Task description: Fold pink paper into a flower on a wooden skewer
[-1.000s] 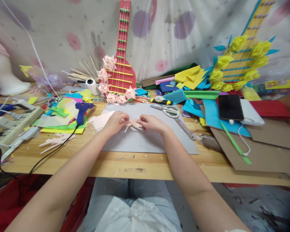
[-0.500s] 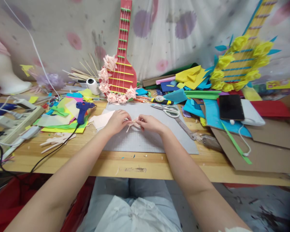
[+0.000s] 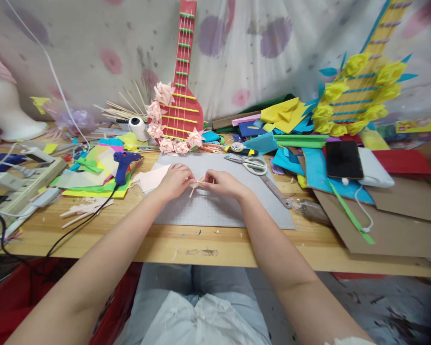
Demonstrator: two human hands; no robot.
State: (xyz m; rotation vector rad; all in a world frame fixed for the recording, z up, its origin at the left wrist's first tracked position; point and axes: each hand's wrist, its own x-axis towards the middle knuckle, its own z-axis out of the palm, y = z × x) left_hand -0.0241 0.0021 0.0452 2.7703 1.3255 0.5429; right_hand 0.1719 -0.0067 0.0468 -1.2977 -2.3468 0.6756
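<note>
My left hand [image 3: 178, 181] and my right hand [image 3: 221, 183] meet above the grey cutting mat [image 3: 215, 213], fingers pinched. Between their fingertips they hold a small pale pink paper strip [image 3: 192, 192], one end of which hangs down by the left fingers. Much of the strip is hidden by the fingers. Beside my left hand lies a pale pink sheet [image 3: 153, 178] on the mat's left edge. Scissors with pale green handles [image 3: 255, 166] rest beyond my right hand, close to a metal ruler [image 3: 276, 192].
A blue glue gun [image 3: 122, 166] stands on coloured sheets at left, its cord trailing over the table edge. Behind the mat leans a red paper lute [image 3: 181, 112] with pink flowers. Cardboard [image 3: 398, 230] and a black phone [image 3: 344, 159] lie at right; a power strip [image 3: 28, 184] at left.
The fingers of my right hand have shifted slightly around the strip, and its hanging end has moved a little. Everything else stays in place.
</note>
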